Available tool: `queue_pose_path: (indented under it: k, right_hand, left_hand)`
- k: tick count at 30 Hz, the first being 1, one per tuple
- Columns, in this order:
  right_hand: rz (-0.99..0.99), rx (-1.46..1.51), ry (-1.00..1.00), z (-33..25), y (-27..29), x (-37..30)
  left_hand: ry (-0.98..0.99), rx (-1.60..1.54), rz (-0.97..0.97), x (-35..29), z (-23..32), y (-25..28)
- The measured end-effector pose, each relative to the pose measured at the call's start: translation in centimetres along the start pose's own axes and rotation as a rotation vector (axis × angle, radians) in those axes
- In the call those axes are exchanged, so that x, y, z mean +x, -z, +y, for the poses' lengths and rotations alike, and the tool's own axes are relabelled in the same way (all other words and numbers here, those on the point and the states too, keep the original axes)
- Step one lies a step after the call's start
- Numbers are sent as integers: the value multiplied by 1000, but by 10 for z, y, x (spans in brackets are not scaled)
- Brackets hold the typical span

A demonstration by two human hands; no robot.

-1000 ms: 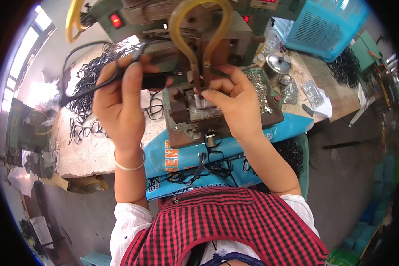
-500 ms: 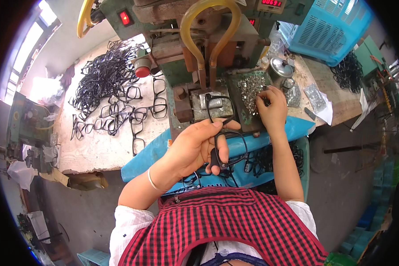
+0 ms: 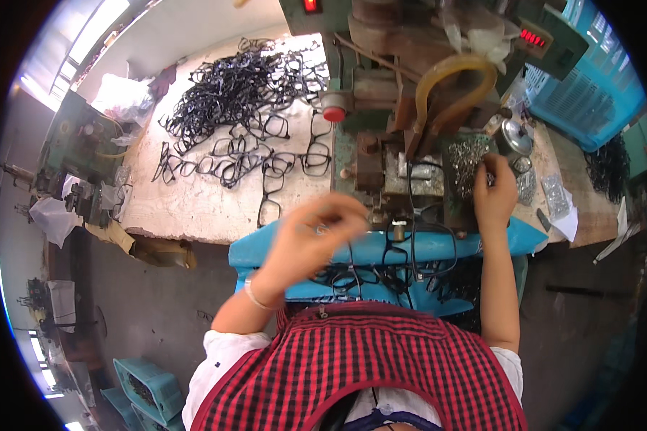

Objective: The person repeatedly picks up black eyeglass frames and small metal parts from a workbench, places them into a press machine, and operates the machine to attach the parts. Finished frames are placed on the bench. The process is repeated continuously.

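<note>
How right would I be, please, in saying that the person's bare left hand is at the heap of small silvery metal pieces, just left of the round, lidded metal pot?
Only the hand is wrong: the head view shows the person's bare right hand at the heap of small silvery metal pieces, just left of the round, lidded metal pot.

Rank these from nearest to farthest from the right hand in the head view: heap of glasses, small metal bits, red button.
1. Small metal bits: right beside the right hand.
2. Red button: off to its left.
3. Heap of glasses: farther left, beyond the button.
</note>
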State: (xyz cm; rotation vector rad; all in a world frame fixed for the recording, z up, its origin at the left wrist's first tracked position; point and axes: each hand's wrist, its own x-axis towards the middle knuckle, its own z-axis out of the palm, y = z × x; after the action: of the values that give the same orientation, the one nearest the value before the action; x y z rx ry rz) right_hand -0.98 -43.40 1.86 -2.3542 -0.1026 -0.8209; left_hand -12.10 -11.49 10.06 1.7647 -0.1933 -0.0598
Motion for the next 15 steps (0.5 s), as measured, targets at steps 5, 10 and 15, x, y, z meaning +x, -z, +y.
queue_pose_path:
  k: [5, 10, 15]
  right_hand:
    - [-11, 29, 0, 1, 5, -1]
    - [-36, 49, -32, -13, -3, -2]
    - [44, 47, -79, 1, 25, -25]
  left_hand:
    - [-447, 783, 727, 44, -15, 94]
    - [-149, 1352, 421, 84, -111, 146]
    - [-51, 1342, 373, 96, -161, 146]
